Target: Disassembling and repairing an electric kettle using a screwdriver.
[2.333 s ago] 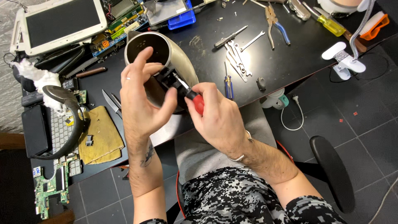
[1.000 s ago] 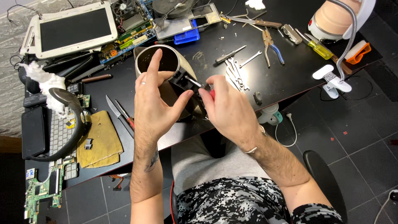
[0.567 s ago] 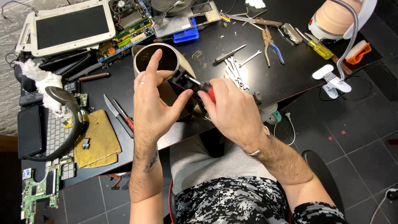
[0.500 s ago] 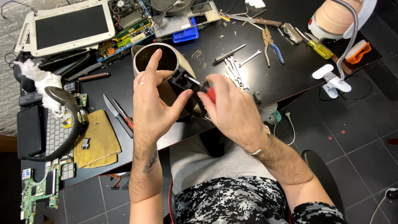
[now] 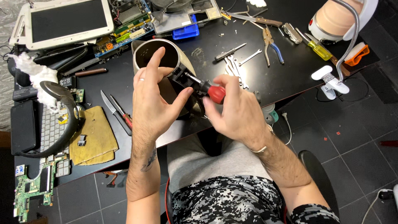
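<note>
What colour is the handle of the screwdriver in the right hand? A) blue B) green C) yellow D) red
D: the right hand grips a screwdriver with a red handle, its tip at the kettle that the left hand steadies.

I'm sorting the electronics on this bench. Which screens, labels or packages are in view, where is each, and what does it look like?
Screen: far left corner of the desk, a dark rectangular panel in a white frame, unlit.
Label: near left edge, a small white sticker on the green circuit board.
Blue box: far side, behind the metal kettle, small and rectangular.
No other packages or signs show.
</note>
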